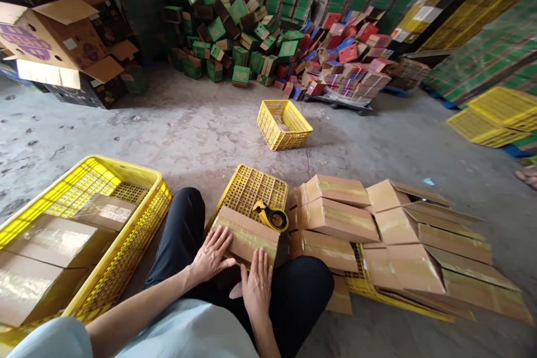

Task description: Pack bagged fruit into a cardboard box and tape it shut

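Note:
In front of my body a small cardboard box (248,234) with clear tape across its top rests on an upturned yellow crate (251,179). My left hand (213,254) lies on the box's near left edge, fingers stretched out and thumb apart. Flat on the near right part of the box is my right hand (257,282), its fingers extended. Neither hand is wrapped around anything. Just beyond the box, a yellow and black tape dispenser (272,217) sits on the crate.
To my left stands a large yellow crate (161,190) with taped boxes (54,240) inside. Rows of cardboard boxes (335,218) lie to my right, partly on another yellow crate. Ahead is a smaller yellow basket (289,139). Piles of green boxes (241,75) and red boxes (348,53) fill the back.

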`<state>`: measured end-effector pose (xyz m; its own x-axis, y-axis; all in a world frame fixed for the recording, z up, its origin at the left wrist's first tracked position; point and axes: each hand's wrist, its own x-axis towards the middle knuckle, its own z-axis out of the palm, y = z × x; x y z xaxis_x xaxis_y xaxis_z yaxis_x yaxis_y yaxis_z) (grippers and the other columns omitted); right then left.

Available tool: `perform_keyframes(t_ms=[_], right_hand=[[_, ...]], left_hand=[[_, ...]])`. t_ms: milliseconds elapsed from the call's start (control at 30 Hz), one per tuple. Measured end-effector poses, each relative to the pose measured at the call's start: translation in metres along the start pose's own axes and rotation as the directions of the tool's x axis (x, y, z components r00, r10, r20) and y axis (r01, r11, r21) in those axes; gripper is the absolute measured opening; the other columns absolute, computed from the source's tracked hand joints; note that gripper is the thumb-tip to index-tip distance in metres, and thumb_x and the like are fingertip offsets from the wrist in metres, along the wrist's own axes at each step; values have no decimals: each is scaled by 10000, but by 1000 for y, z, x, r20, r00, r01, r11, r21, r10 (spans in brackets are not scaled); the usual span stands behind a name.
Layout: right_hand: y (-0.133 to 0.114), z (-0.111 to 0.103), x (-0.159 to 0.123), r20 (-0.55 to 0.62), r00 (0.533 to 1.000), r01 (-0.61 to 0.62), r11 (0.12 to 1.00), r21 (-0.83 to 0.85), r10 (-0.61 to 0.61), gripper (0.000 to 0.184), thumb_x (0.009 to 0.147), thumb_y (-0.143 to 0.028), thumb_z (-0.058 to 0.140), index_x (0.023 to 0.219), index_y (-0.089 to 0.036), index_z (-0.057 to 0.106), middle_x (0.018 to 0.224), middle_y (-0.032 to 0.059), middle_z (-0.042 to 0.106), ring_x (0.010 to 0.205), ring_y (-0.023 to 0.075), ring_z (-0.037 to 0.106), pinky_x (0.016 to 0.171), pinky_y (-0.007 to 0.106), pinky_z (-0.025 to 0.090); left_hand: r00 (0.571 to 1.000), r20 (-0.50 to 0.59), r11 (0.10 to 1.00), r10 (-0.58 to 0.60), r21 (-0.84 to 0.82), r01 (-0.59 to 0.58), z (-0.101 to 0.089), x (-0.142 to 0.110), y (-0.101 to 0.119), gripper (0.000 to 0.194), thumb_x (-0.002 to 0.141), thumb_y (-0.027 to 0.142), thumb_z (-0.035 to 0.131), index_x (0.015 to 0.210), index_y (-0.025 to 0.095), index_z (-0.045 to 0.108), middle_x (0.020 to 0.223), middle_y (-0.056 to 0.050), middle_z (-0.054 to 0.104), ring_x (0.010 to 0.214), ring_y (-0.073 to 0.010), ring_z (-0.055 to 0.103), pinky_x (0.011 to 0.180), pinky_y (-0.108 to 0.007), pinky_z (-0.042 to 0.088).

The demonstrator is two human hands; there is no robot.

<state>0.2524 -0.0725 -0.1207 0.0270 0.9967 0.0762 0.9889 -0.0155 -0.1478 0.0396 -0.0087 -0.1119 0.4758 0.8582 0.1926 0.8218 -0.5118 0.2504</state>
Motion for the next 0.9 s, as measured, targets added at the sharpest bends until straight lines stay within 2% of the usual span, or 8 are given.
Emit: perform_keyframes(t_ms=[167, 300, 433, 600, 700, 900], right_hand=[[-16, 11, 6, -84, 980, 181, 983, -11, -181, 588, 1109, -316, 321, 1639, -81, 413, 1651, 200, 502, 1530, 322, 470, 1236, 478, 374], [-6, 1, 6, -112, 965, 237, 972, -2, -236, 568, 1100, -308, 378, 1638, -131, 419, 1624, 174, 546, 1487, 320, 506, 1221, 481, 389], [-10, -23, 18, -8, 979, 203, 979, 15, -203, 540, 1078, -299, 462, 1607, -196, 488, 1526, 159, 626, 1374, 339, 579, 1185, 492, 430], [-41, -45, 40, 95, 990, 113, 991, -66, -107, 600, 1012, -300, 628, 1600, -329, 511, 1426, 173, 650, 1169, 363, 653, 1021, 514, 532], [-48, -47, 44, 108, 990, 104, 991, -86, -94, 601, 995, -253, 650, 1581, -329, 541, 1421, 171, 649, 1177, 356, 649, 1027, 505, 534], [-35, -37, 37, 108, 984, 146, 988, -43, -141, 529, 1018, -253, 604, 1542, -330, 592, 1451, 151, 639, 1228, 353, 648, 1020, 446, 561]], left_hand=[[992, 49, 992, 118, -59, -115, 0, 4, 12, 831, 1007, 786, 367, 1624, 238, 468, 1685, -110, 452, 1589, -365, 356, 1252, -536, 377], [984, 96, 985, 147, -110, -137, -11, 3, 7, 828, 1014, 784, 355, 1608, 224, 489, 1646, -111, 508, 1549, -338, 429, 1261, -525, 381], [994, 73, 989, 78, -134, -67, -22, 0, -5, 805, 1043, 746, 339, 1602, 184, 487, 1573, -152, 579, 1462, -311, 540, 1257, -529, 398], [1000, 1, 995, -22, -100, 22, -20, -5, -10, 785, 1044, 733, 369, 1580, 176, 510, 1561, -180, 576, 1473, -334, 528, 1215, -510, 462], [999, -19, 996, -29, -84, 28, -15, -7, -10, 804, 1035, 745, 372, 1572, 165, 518, 1561, -191, 572, 1477, -348, 520, 1202, -509, 481], [1000, -29, 998, 2, -68, -4, -11, -8, -15, 781, 1041, 739, 363, 1562, 186, 543, 1579, -170, 562, 1489, -341, 508, 1218, -484, 472]])
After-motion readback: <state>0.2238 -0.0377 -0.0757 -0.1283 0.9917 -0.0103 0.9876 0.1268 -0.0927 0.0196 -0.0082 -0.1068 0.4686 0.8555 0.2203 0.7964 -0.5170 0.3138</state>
